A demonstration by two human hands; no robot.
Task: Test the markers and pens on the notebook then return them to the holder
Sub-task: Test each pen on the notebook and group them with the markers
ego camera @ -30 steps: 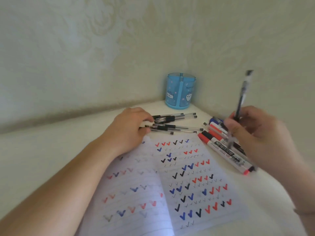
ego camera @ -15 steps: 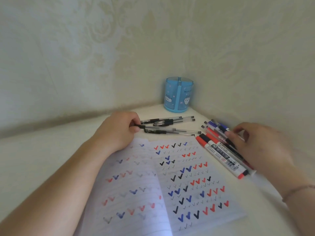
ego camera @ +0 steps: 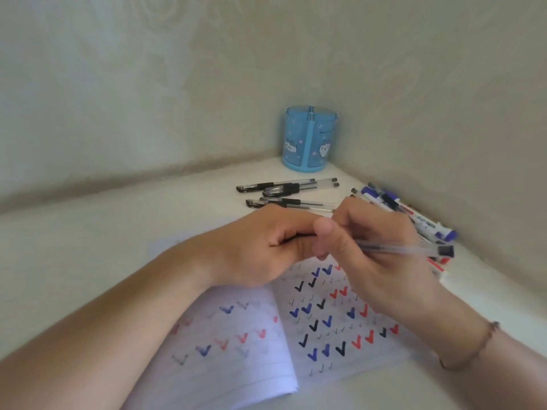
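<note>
Corner of a pale wallpapered room; the white tabletop runs into the angle where the two walls meet. I note the blue holder standing upright in that corner, with cartoon faces on its wall.

Open notebook lies in front of me, both lined pages covered in red, blue and black tick marks. Both hands are raised above its upper part.

Right hand: thumb and fingers pinch a clear-barrelled pen, which lies roughly level, its dark end cap pointing right. Left hand: fingers curled inward around something dark at the other end of that pen; from here I cannot tell for certain, but it looks like the pen's cap or grip section. The two hands touch at the thumbs.

Loose black pens lie flat on the table between the holder and the hands, well apart from the holder. The markers, blue and red capped, lie in a bunch beside the right wall, partly hidden behind the right hand.

A thin bracelet sits on the right wrist.
</note>
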